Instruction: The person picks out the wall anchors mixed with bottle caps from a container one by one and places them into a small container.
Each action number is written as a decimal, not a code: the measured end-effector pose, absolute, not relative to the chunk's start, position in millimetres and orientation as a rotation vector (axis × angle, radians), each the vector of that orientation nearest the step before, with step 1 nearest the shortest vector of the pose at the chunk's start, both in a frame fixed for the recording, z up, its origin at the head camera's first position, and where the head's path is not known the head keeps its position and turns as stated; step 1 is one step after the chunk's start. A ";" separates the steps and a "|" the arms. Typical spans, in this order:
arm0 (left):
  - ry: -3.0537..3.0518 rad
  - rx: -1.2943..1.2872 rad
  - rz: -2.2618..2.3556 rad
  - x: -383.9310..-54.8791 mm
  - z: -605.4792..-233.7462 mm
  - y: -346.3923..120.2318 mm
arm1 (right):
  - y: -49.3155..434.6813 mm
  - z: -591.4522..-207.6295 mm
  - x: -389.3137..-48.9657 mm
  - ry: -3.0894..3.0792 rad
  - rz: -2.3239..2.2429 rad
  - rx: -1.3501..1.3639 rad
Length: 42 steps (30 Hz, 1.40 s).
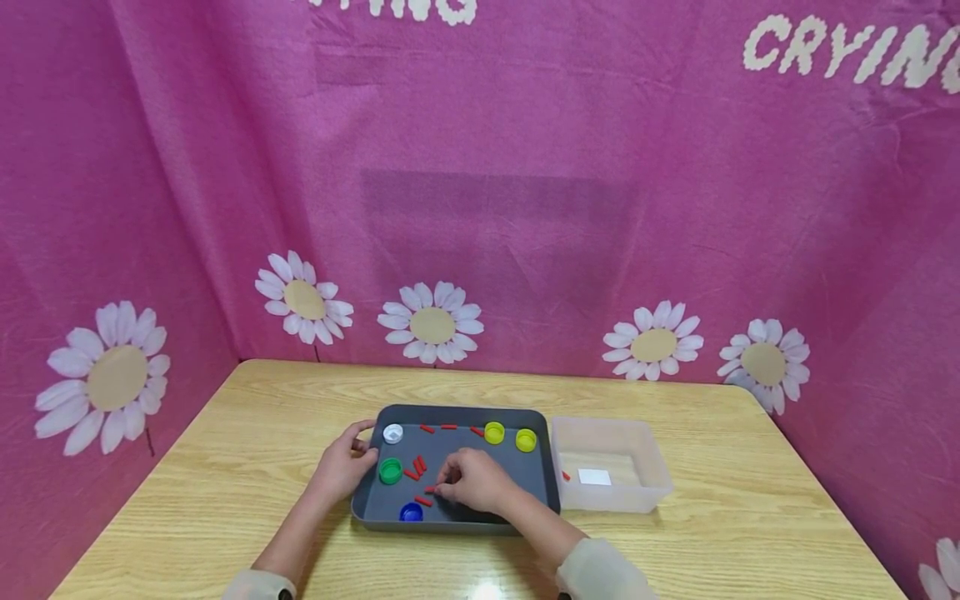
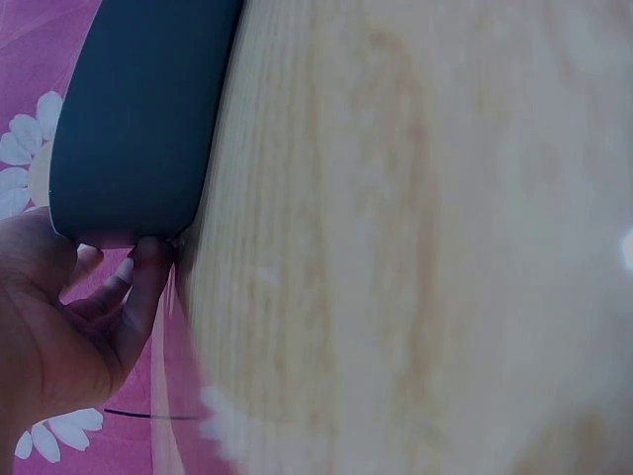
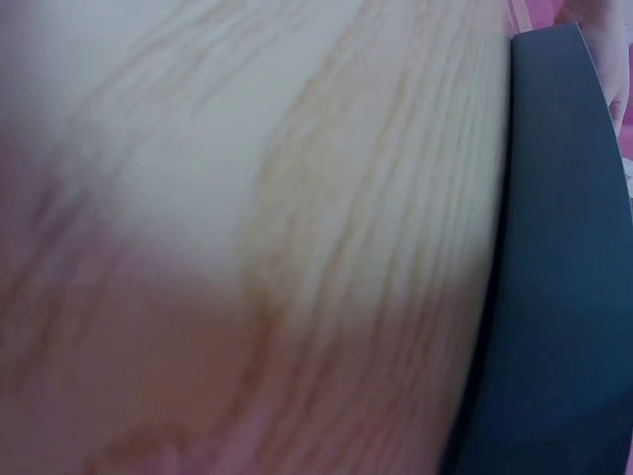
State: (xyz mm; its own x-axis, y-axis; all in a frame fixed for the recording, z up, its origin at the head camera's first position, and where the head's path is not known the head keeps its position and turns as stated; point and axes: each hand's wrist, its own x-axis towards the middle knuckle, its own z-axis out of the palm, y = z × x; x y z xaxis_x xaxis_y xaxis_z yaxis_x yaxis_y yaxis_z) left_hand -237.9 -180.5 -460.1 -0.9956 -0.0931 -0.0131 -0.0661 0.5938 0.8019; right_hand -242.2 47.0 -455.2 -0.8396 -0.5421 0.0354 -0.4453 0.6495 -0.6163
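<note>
A dark grey tray (image 1: 457, 527) lies on the wooden table. My left hand (image 1: 343, 467) grips its left end, thumb at the rim and fingers bent against the outer side in the left wrist view. Over the tray, my right hand (image 1: 476, 481) pinches a small red stick (image 1: 431, 489) at its fingertips. Another red stick (image 1: 423, 501) lies just below. Several more are scattered about the tray. A white cap (image 1: 392, 433), a green cap (image 1: 390, 471) and a blue cap (image 1: 411, 512) stand along the left part. Two yellow caps, one at the upper middle (image 1: 494, 432), sit towards the right.
Right beside the tray stands a translucent plastic box (image 1: 615, 498), with a red piece and a white label visible at its near wall. A pink curtain with daisies (image 1: 431, 325) hangs behind the wooden table (image 1: 750, 500).
</note>
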 end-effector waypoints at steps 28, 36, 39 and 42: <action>-2.778 0.123 -1.389 -239.0 -461.5 -181.5 | 84.1 -419.0 -241.1 2.740 -1.057 -0.808; -2.791 0.139 -1.392 -238.7 -461.1 -181.4 | 99.5 -407.4 -241.2 2.802 -1.060 -0.788; -2.793 0.139 -1.391 -238.1 -460.5 -181.1 | 105.1 -403.8 -241.3 2.811 -1.078 -0.785; -2.793 0.140 -1.388 -238.1 -460.4 -180.9 | 110.7 -401.4 -242.9 2.828 -1.097 -0.790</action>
State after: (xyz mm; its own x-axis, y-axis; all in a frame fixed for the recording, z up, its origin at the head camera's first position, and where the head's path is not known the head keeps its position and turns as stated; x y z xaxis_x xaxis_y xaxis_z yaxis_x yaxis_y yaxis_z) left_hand -238.1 -180.9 -460.4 -0.9958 -0.0891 -0.0227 -0.0719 0.6006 0.7963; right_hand -242.9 110.7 -401.4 -0.8730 -0.4571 0.1700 -0.4522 0.6280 -0.6334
